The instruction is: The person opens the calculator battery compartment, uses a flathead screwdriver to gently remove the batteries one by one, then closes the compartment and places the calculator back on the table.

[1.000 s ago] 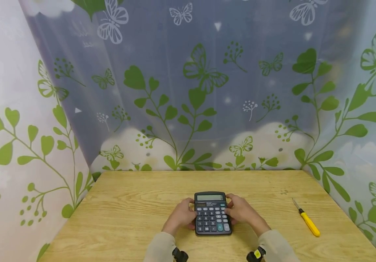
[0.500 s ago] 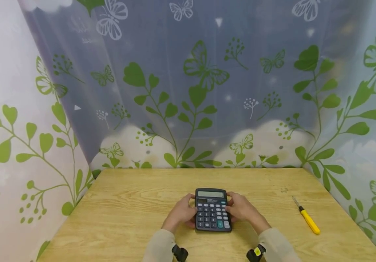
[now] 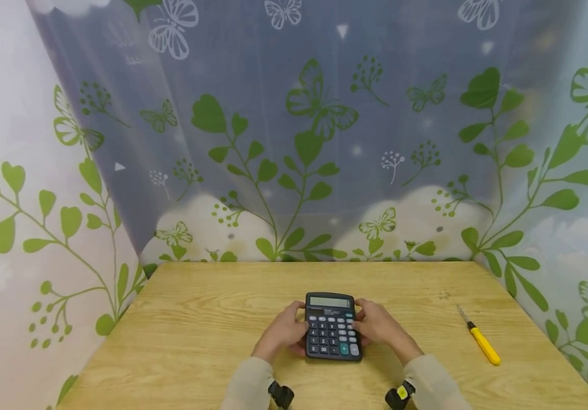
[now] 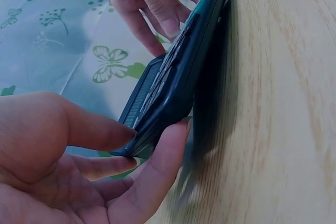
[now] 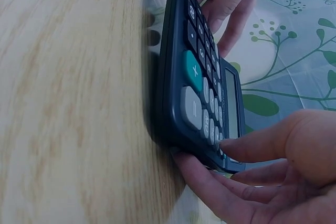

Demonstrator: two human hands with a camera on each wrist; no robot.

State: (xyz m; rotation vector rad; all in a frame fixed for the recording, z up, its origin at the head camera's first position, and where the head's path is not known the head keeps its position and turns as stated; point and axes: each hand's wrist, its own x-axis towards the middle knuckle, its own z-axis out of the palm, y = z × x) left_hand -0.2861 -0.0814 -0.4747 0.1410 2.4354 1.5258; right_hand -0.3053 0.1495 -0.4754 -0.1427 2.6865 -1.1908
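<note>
A black desk calculator [image 3: 333,327] with grey keys and a green plus key is held between both hands near the front of the table. My left hand [image 3: 284,330] grips its left edge, thumb on top and fingers beneath, as the left wrist view shows. On the opposite edge my right hand [image 3: 375,324] holds it the same way; its thumb lies on the keys at the side in the right wrist view. The calculator [image 4: 173,72] is tilted, its display end raised, with a dark shadow under it on the wood.
A screwdriver [image 3: 483,344] with a yellow handle lies on the wooden table [image 3: 212,319] to the right of the hands. Behind the table hangs a curtain [image 3: 253,131] printed with leaves and butterflies, with more of it along both sides.
The display end of the calculator has come up slightly, both hands keeping their grip. The whole head view has shifted a little upward.
</note>
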